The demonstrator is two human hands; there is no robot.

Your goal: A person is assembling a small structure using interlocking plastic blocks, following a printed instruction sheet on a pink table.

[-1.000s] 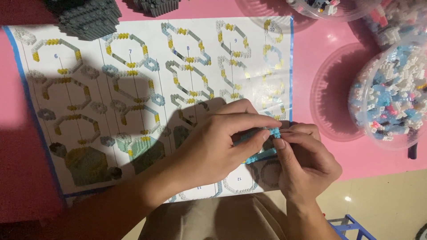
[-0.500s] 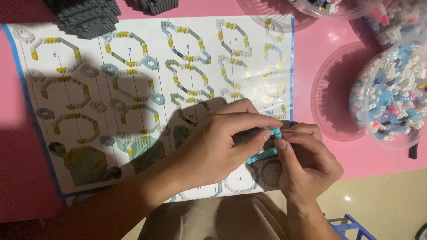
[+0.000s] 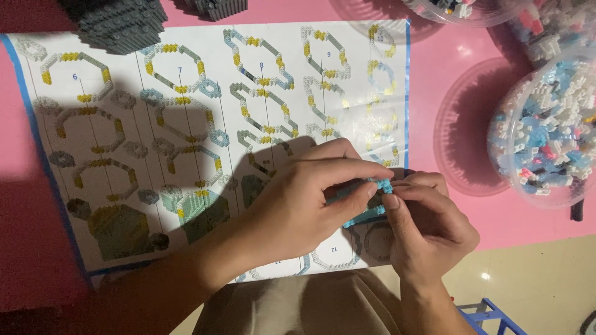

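Both my hands, left (image 3: 304,205) and right (image 3: 428,226), pinch the blue block piece (image 3: 372,201) over the sheet (image 3: 186,124). Step, I judge: pressing bricks together. Next needs firm, aligned pressure.

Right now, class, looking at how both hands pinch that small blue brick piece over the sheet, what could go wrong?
1. The small blue brick piece is pinched only by the fingertips of the left hand and right hand; it might slip or snap apart.
2. Both hands cover part of the instruction sheet, so a step could be misread.
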